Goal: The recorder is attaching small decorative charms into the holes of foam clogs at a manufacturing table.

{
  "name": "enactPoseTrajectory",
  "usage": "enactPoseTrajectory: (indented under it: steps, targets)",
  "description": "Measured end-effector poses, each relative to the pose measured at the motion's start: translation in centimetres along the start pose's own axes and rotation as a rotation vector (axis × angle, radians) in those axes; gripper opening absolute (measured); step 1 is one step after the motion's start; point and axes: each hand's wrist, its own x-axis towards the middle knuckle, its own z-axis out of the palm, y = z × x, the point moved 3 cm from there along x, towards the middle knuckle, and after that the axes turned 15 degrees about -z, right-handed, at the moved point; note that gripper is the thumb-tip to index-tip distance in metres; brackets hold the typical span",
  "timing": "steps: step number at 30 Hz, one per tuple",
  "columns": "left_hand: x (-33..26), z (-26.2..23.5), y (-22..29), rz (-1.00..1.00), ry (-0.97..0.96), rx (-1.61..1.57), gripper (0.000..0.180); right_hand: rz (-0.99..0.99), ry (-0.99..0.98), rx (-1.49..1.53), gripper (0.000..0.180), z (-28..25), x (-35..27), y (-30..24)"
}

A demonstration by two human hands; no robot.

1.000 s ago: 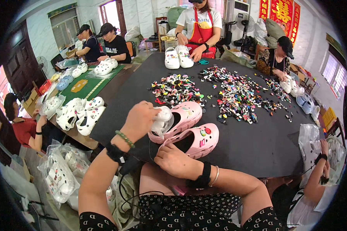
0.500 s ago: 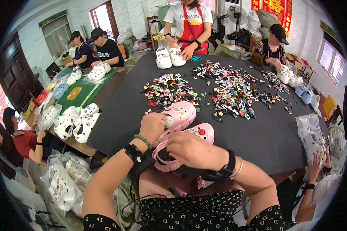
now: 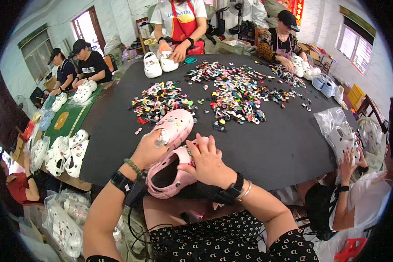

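A pink clog (image 3: 179,124) with small charms on its toe lies on the table's near side. My left hand (image 3: 146,150) is closed on it near the foot opening, where a crumpled white wad (image 3: 163,138) shows by the fingers. Beside it, nearer to me, sits a second pink clog (image 3: 155,187) with its dark opening facing up. Over that clog's toe my right hand (image 3: 210,167) rests with fingers spread, covering most of the red charms there. Its thumb reaches to the edge of the opening.
Heaps of small colourful charms (image 3: 240,96) lie on the dark table (image 3: 284,153). Across it, a person handles white clogs (image 3: 153,64) near teal scissors (image 3: 190,60). Other people work at both sides. Bagged clogs (image 3: 65,222) stand low at left; another bagged pair (image 3: 343,139) is at right.
My right hand has gone from curled at the second clog's opening to spread over its toe. My left hand keeps its hold. The whole scene has shifted left in view.
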Motion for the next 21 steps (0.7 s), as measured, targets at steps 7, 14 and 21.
enactPoseTrajectory:
  steps: [7,14,21]
  targets:
    - [1.5,1.0,-2.6,0.115,-0.021,0.258,0.047,0.032,0.097,-0.015,0.081,0.0,-0.2,-1.2]
    - [0.8,1.8,-2.4,0.15,0.142,0.326,0.053,0.041,0.014,0.036,0.081,-0.2,-0.4,-0.7]
    - [-2.6,0.7,0.6,0.173,0.453,0.506,0.035,0.031,-0.029,0.108,0.078,-0.7,-0.6,-0.7]
